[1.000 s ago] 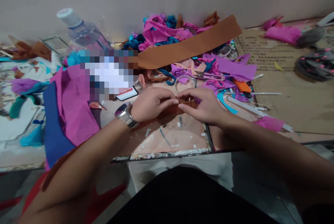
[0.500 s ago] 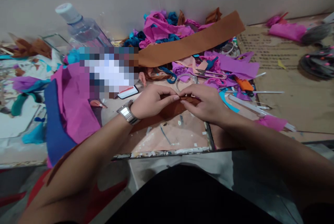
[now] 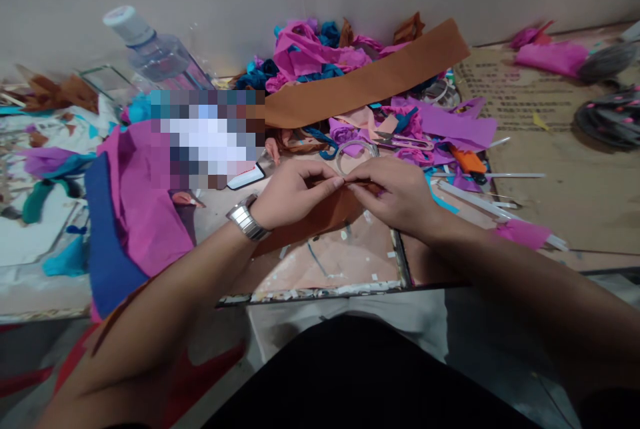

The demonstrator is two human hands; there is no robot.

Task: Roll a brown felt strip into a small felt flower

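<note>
My left hand (image 3: 300,192) and my right hand (image 3: 395,192) meet over the table, thumbs and forefingers pinching the upper edge of a brown crepe paper strip (image 3: 320,214). The strip runs leftward under my left wrist and comes out again by my left forearm. A metal watch sits on my left wrist. Just beyond my fingertips lies a roll of clear tape (image 3: 345,157). Behind it, scissors (image 3: 405,141) rest among pink and purple paper scraps. Another, wider brown paper strip (image 3: 365,85) lies across the pile at the back.
A large plastic bottle (image 3: 160,59) leans at the back left, near a blurred-out phone-like patch. Magenta paper (image 3: 145,195) and blue paper (image 3: 107,242) hang over the front edge. White sticks (image 3: 475,202), an orange cutter (image 3: 467,161) and a cardboard sheet (image 3: 560,189) lie on the right.
The pinched edge of the brown strip has shifted slightly, and more of the strip shows flat below my fingers. Both hands stay in nearly the same place.
</note>
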